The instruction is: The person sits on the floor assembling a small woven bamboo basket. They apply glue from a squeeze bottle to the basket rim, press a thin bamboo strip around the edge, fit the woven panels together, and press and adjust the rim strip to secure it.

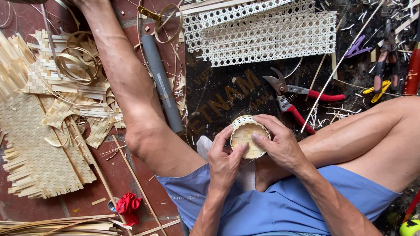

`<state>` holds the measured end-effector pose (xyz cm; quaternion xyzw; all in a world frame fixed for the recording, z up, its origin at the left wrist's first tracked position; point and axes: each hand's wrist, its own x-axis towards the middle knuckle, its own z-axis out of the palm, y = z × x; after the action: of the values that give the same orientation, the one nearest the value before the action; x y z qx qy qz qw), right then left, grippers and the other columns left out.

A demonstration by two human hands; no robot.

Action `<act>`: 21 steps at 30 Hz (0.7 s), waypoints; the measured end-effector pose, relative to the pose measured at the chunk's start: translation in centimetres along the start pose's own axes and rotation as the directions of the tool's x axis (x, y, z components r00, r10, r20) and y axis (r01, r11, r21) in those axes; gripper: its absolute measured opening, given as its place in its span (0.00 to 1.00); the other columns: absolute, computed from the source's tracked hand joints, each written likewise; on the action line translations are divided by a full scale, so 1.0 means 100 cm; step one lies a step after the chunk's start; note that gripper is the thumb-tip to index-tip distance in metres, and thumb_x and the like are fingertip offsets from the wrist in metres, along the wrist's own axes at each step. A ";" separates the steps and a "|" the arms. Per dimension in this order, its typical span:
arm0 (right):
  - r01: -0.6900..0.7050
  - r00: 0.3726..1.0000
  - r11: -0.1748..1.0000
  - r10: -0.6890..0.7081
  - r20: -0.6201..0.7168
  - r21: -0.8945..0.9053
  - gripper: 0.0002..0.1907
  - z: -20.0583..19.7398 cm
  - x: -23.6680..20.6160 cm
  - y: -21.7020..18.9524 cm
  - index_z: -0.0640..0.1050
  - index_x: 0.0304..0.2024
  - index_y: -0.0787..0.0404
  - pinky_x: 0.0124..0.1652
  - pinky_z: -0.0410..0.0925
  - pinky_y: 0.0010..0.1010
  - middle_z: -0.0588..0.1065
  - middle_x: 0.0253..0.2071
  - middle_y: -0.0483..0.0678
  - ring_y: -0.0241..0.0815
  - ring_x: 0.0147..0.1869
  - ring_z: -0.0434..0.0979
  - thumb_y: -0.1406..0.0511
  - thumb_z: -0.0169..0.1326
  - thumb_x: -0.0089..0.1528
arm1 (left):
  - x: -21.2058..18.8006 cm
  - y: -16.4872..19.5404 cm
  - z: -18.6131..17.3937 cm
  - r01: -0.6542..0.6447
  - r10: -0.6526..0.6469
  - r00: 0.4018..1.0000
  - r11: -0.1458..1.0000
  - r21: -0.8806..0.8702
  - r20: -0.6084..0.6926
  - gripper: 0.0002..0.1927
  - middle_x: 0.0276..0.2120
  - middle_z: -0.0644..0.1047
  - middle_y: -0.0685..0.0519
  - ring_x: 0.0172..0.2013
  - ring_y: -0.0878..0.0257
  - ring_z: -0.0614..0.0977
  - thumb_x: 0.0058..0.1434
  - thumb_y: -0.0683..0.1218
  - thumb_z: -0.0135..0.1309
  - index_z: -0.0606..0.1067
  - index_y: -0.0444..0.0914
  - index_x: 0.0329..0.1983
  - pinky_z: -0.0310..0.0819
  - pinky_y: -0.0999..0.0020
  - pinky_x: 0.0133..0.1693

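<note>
A small round woven bamboo basket point(246, 134) with a pale rim is held over my lap, its woven bottom facing up. My left hand point(224, 158) grips its near left side, thumb against the base. On the right side my right hand point(281, 142) wraps the rim, thumb pressing on the woven bottom. Both hands are closed on the basket, above my blue shorts and between my bent legs.
Red-handled pruning shears point(292, 101) lie just beyond the basket. A white cane-webbing strip point(262, 37) lies at the top. A grey tube point(161, 81) rests beside my left leg. Woven bamboo mats point(35, 148) and coiled strips point(78, 61) cover the left floor. More tools point(385, 65) lie top right.
</note>
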<state>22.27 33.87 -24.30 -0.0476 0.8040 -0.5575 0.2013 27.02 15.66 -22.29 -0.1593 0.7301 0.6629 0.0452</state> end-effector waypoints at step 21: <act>0.036 0.998 0.999 -0.035 0.053 -0.002 0.46 -0.003 -0.008 0.008 0.66 0.67 0.70 0.67 0.60 0.37 0.66 0.69 0.59 0.52 0.73 0.66 0.58 0.69 0.51 | -0.005 -0.011 -0.013 0.361 -0.248 0.915 0.854 -0.374 0.318 0.42 0.49 0.79 0.46 0.37 0.69 0.83 0.63 0.38 0.59 0.54 0.36 0.78 0.82 0.72 0.36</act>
<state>23.05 34.65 -24.75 -0.0770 0.7981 -0.5585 0.2127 28.01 14.42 -23.04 -0.1920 0.5205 0.8052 0.2094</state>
